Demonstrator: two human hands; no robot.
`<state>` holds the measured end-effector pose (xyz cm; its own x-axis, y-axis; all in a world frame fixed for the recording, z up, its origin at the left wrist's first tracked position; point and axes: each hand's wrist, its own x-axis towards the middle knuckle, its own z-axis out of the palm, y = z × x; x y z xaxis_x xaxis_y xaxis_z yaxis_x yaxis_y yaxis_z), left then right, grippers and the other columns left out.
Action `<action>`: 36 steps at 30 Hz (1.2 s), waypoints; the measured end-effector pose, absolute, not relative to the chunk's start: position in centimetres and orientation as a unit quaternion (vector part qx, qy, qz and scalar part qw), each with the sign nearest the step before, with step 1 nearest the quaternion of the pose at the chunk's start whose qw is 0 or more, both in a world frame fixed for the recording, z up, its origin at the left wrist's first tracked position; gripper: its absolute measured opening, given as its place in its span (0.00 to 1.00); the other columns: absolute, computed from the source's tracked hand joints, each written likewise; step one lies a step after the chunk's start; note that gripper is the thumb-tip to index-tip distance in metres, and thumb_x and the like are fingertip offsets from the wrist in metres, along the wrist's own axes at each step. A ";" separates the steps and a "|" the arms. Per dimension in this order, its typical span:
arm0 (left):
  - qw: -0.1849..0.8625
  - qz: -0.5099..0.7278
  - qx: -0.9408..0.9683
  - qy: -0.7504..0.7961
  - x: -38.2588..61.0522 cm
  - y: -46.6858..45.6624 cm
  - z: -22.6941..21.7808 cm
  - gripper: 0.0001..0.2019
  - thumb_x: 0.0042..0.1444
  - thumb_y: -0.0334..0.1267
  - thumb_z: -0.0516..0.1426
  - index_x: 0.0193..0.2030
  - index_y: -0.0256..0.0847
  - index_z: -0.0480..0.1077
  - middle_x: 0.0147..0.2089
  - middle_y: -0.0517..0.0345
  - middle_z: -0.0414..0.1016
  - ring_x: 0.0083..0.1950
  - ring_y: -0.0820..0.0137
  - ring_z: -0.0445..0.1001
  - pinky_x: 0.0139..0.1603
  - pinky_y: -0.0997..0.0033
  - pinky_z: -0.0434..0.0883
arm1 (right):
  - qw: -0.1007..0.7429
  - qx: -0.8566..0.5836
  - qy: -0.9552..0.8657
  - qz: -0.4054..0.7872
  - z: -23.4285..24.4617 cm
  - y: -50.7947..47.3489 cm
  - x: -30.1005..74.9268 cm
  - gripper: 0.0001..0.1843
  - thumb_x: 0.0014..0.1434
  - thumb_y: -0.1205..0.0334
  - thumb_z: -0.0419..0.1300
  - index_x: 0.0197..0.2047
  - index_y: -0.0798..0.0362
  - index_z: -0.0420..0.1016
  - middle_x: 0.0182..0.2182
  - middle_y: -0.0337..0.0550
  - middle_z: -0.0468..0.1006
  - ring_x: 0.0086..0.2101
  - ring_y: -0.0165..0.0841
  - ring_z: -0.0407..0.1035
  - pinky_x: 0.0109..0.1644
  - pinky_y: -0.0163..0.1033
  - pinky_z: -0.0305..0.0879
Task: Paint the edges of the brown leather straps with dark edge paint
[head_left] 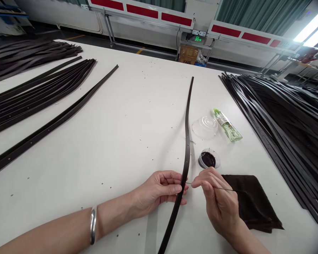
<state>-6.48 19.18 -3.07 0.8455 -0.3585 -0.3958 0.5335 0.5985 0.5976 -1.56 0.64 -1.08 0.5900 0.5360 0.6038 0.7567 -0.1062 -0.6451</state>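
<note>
Between the thumb and fingers of my left hand [159,192] is a long, narrow dark strap [187,141] with small holes along it. Its far part curves away across the white table. My right hand [219,203] pinches a thin metal rod [225,189], whose tip meets the strap's right edge near my left fingertips. Just beyond my right hand stands a small clear cup of dark liquid [208,159]. A folded dark brown cloth [254,201] lies to the right, partly behind my right hand.
A clear plastic lid [205,127] and a green-tinted bottle [228,126] lie beyond the cup. Many dark straps [281,130] are spread along the right side. More straps [42,88] and one single strap [55,121] lie at left. Small dark bits dot the white table [116,141].
</note>
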 end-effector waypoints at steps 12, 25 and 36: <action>0.884 -0.249 0.379 0.116 -6.5 19.1 -2.9 0.10 0.49 0.33 0.68 0.38 0.37 0.76 0.36 0.53 0.76 0.39 0.67 0.73 0.45 0.57 0.75 | 0.484 -0.743 -0.446 -0.121 -1.0 1.1 -1.6 0.13 0.65 0.77 0.47 0.40 0.53 0.69 0.28 0.42 0.75 0.30 0.33 0.68 0.34 0.41 0.65; 0.884 -0.250 0.379 0.110 -6.6 19.1 -3.0 0.10 0.51 0.34 0.67 0.40 0.37 0.76 0.38 0.52 0.76 0.40 0.67 0.73 0.46 0.58 0.76 | 0.481 -0.745 -0.447 -0.120 -1.2 1.0 -1.8 0.14 0.65 0.78 0.47 0.42 0.54 0.70 0.29 0.42 0.76 0.31 0.34 0.70 0.36 0.42 0.66; 0.882 -0.257 0.380 0.109 -6.6 19.2 -2.9 0.10 0.51 0.36 0.67 0.40 0.37 0.77 0.37 0.52 0.76 0.40 0.67 0.72 0.46 0.60 0.76 | 0.477 -0.749 -0.444 -0.119 -1.1 1.1 -1.7 0.14 0.66 0.77 0.47 0.41 0.53 0.71 0.28 0.42 0.77 0.30 0.34 0.70 0.35 0.42 0.66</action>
